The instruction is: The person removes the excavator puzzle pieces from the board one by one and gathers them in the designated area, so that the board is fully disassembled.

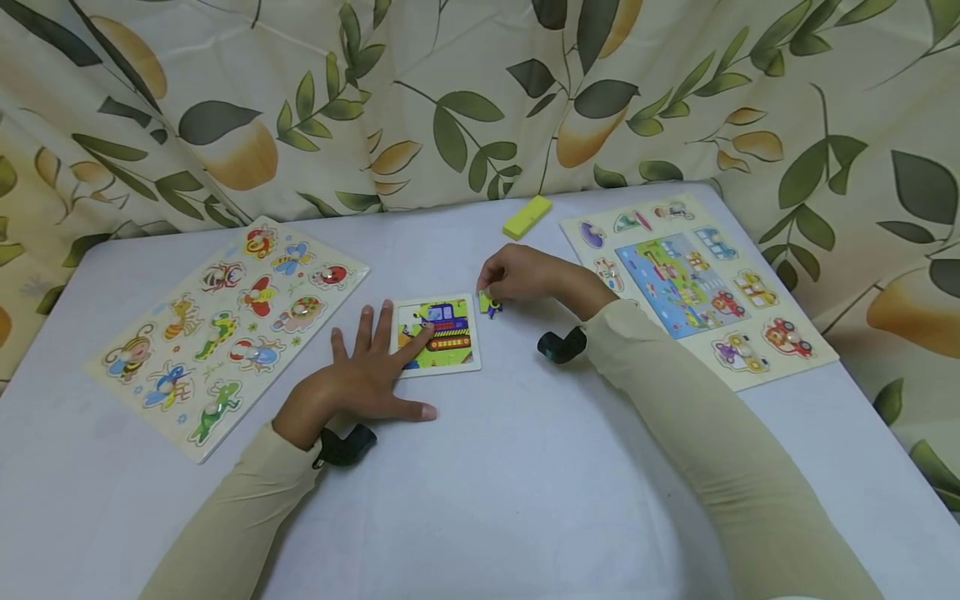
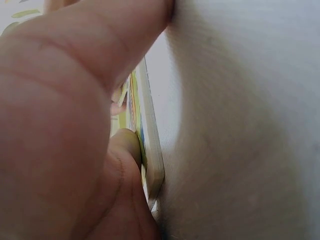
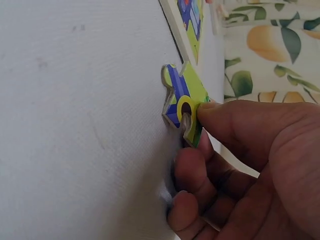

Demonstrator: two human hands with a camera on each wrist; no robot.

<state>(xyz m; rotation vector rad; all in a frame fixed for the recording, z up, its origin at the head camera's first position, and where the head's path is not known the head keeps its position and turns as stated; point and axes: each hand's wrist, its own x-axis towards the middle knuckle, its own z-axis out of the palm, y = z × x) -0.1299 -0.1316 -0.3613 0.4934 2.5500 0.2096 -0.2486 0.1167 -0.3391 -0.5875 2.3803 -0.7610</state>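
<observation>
A small square jigsaw puzzle (image 1: 450,342) in a white frame lies at the middle of the table, its picture a purple and orange vehicle on green. Across its left side my left hand (image 1: 367,375) is spread flat, fingers straight, index finger over the picture and thumb on the tablecloth. My right hand (image 1: 517,275) pinches a jigsaw piece (image 3: 185,102) between thumb and fingers, just off the frame's right edge. That piece is lime green with a purple band and a yellow ring. In the left wrist view the frame's edge (image 2: 152,145) shows beside my fingers.
An insect peg puzzle board (image 1: 300,342) lies at the left. At the right, partly behind my right forearm, is a vehicle puzzle board (image 1: 757,333). A yellow-green block (image 1: 527,217) sits near the back edge, before a leaf-patterned curtain (image 1: 450,75).
</observation>
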